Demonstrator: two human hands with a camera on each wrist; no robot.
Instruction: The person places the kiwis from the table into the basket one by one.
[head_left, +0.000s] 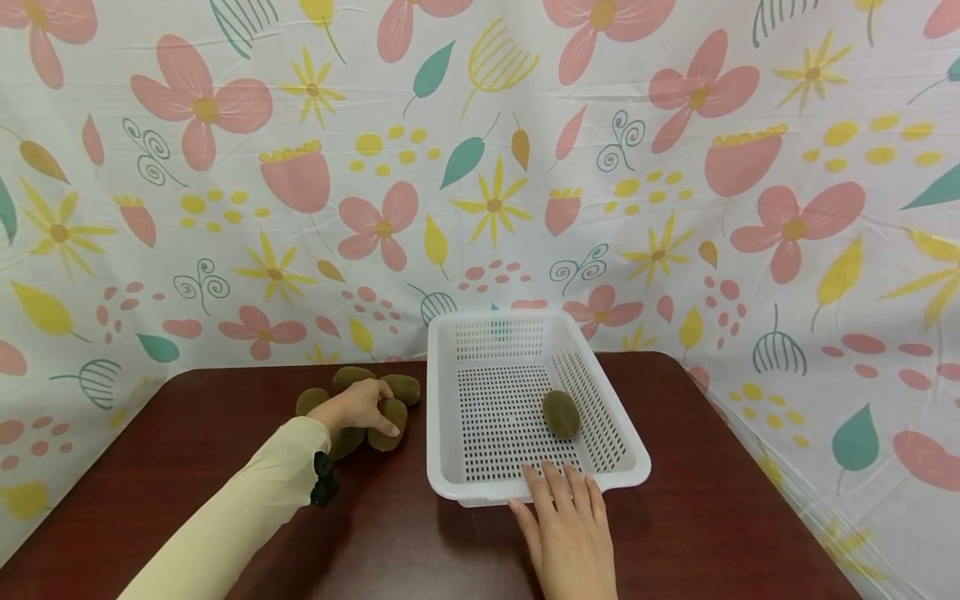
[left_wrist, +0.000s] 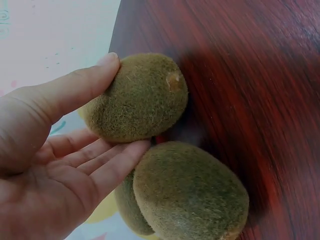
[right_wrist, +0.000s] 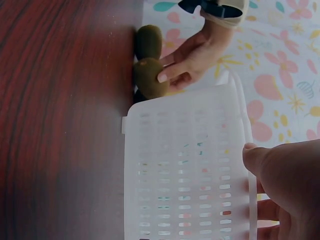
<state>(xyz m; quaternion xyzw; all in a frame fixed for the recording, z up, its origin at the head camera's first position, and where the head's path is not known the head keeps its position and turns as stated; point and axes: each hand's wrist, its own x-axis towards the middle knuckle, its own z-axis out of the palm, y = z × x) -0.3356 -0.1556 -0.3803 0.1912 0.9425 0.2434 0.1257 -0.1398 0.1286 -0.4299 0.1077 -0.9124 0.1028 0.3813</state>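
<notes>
My left hand (head_left: pixel 358 407) grips a brown fuzzy kiwi (head_left: pixel 390 425) at the table's left side, thumb on one side and fingers on the other. In the left wrist view, the held kiwi (left_wrist: pixel 145 100) sits between thumb and fingertips, with another kiwi (left_wrist: pixel 192 192) close below the fingers. Several more kiwis (head_left: pixel 402 388) lie around that hand, partly hidden by it. My right hand (head_left: pixel 572 533) rests at the near rim of a white plastic basket (head_left: pixel 442 400), its fingers extended over the edge. A single kiwi (head_left: pixel 562 414) lies inside the basket, toward its right wall.
The dark red-brown table (head_left: pixel 720 517) carries the basket near its middle and the kiwi group on the left. Behind the table hangs a white cloth (head_left: pixel 457 108) with flowers and leaves.
</notes>
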